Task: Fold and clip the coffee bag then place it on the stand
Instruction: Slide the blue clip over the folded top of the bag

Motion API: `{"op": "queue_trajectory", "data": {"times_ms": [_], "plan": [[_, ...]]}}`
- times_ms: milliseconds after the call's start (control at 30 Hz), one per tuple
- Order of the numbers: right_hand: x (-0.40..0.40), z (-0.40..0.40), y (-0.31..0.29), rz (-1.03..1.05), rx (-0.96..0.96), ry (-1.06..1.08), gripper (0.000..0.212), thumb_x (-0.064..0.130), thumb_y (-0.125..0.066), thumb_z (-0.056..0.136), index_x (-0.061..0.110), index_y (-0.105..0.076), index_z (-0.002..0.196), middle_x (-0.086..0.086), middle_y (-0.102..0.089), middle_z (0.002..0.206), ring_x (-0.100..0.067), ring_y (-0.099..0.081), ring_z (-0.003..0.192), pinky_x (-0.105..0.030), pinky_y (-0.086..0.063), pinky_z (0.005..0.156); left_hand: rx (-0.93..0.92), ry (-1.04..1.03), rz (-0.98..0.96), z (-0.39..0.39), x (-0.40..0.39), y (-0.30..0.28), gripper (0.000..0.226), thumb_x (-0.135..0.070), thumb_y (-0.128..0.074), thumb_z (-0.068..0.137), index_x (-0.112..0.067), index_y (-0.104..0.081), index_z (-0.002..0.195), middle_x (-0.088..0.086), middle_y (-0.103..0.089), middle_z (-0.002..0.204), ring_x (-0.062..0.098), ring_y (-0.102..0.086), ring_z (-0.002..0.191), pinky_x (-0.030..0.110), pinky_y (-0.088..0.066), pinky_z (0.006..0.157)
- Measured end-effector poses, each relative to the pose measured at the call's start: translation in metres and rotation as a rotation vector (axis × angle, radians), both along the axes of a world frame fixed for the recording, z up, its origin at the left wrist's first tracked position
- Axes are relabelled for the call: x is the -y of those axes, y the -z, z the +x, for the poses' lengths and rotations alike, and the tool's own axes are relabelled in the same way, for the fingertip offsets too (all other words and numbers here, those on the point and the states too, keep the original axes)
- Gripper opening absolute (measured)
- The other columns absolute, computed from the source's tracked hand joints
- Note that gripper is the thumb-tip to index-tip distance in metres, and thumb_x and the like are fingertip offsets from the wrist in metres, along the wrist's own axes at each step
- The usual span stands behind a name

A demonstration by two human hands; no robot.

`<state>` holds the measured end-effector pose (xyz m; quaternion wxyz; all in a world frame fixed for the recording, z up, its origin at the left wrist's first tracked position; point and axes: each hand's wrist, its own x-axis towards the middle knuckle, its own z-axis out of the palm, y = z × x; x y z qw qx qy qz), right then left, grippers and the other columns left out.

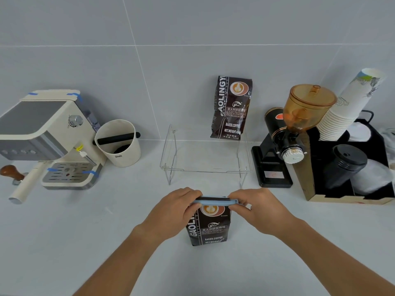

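A dark brown coffee bag [210, 228] stands upright on the white counter in front of me, its top folded over. A light blue clip [213, 202] lies across that folded top. My left hand [177, 207] pinches the clip's left end and my right hand [255, 207] pinches its right end. Just behind the bag stands a clear acrylic stand [205, 154]. A second, identical coffee bag [232, 107] rests on the stand's back right, leaning on the wall.
A cream espresso machine [49, 135] and a cream knock box [118, 143] stand at the left, with a wooden-handled tamper [10, 170] nearby. At the right are a black grinder with an amber hopper [292, 133], a stack of paper cups [350, 103] and a black organiser [350, 167].
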<state>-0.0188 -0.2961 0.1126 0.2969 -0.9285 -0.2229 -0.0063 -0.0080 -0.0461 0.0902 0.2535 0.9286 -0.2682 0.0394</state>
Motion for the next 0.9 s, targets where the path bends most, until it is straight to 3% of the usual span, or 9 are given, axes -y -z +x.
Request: {"op": "queue_trajectory", "data": {"times_ms": [200, 367, 433, 533, 633, 733, 800, 900], "plan": [[-0.005, -0.006, 0.007, 0.036, 0.072, 0.038, 0.01, 0.017, -0.07, 0.085, 0.014, -0.072, 0.095, -0.002, -0.072, 0.074, -0.02, -0.062, 0.063, -0.035, -0.055, 0.057, 0.064, 0.017, -0.018, 0.0, -0.002, 0.003, 0.027, -0.027, -0.056, 0.094, -0.014, -0.061, 0.117, 0.001, -0.069, 0.104, 0.017, -0.062, 0.092, 0.021, -0.046, 0.076], [-0.003, -0.002, 0.011, 0.087, 0.073, 0.048, 0.017, 0.013, -0.077, 0.079, 0.015, -0.073, 0.096, 0.0, -0.074, 0.077, -0.014, -0.063, 0.067, -0.007, -0.046, 0.06, 0.016, -0.02, -0.085, 0.003, -0.005, 0.005, 0.028, -0.027, -0.062, 0.091, -0.017, -0.063, 0.118, -0.004, -0.069, 0.104, 0.01, -0.061, 0.092, 0.013, -0.043, 0.079], [-0.003, -0.001, 0.013, 0.16, 0.052, 0.055, 0.02, 0.01, -0.078, 0.077, 0.016, -0.074, 0.095, 0.004, -0.073, 0.078, -0.013, -0.062, 0.075, -0.008, -0.048, 0.064, -0.058, -0.064, -0.173, 0.002, -0.006, 0.005, 0.029, -0.029, -0.066, 0.088, -0.022, -0.065, 0.116, -0.014, -0.068, 0.101, -0.001, -0.058, 0.091, 0.002, -0.04, 0.078], [-0.001, 0.0, 0.023, 0.279, -0.039, 0.113, 0.028, 0.011, -0.08, 0.076, 0.019, -0.073, 0.102, 0.023, -0.067, 0.084, -0.004, -0.062, 0.081, -0.006, -0.049, 0.066, -0.194, -0.175, -0.389, 0.0, -0.01, 0.01, 0.033, -0.029, -0.075, 0.08, -0.029, -0.067, 0.113, -0.03, -0.063, 0.1, -0.011, -0.059, 0.096, 0.001, -0.044, 0.08], [0.002, 0.001, 0.034, 0.303, -0.223, 0.189, 0.043, 0.02, -0.079, 0.077, 0.036, -0.064, 0.113, 0.03, -0.062, 0.096, 0.005, -0.063, 0.085, -0.004, -0.05, 0.067, -0.404, -0.286, -0.621, -0.005, -0.015, 0.021, 0.046, -0.016, -0.081, 0.075, -0.036, -0.064, 0.114, -0.015, -0.07, 0.108, 0.001, -0.068, 0.098, 0.014, -0.053, 0.085], [0.0, 0.002, 0.049, 0.372, -0.423, 0.19, 0.044, 0.022, -0.077, 0.078, 0.041, -0.062, 0.114, 0.019, -0.069, 0.105, 0.001, -0.064, 0.096, -0.018, -0.056, 0.077, -0.576, -0.333, -0.825, -0.009, -0.016, 0.034, 0.048, -0.001, -0.078, 0.075, -0.03, -0.067, 0.112, 0.0, -0.075, 0.109, 0.016, -0.07, 0.102, 0.03, -0.056, 0.088], [-0.003, 0.001, 0.06, 0.413, -0.499, 0.191, 0.042, 0.02, -0.074, 0.08, 0.038, -0.064, 0.116, 0.014, -0.071, 0.107, -0.004, -0.065, 0.101, -0.024, -0.058, 0.081, -0.631, -0.334, -0.89, -0.014, -0.015, 0.041, 0.049, 0.005, -0.073, 0.077, -0.03, -0.068, 0.11, -0.001, -0.075, 0.11, 0.018, -0.07, 0.104, 0.028, -0.057, 0.084], [-0.01, -0.003, 0.075, 0.469, -0.541, 0.215, 0.031, 0.013, -0.073, 0.082, 0.031, -0.07, 0.107, 0.012, -0.075, 0.105, -0.005, -0.068, 0.1, -0.023, -0.058, 0.08, -0.688, -0.343, -0.936, -0.021, -0.011, 0.053, 0.056, 0.009, -0.069, 0.079, -0.033, -0.065, 0.115, -0.01, -0.073, 0.115, 0.017, -0.07, 0.103, 0.025, -0.058, 0.078]]}}
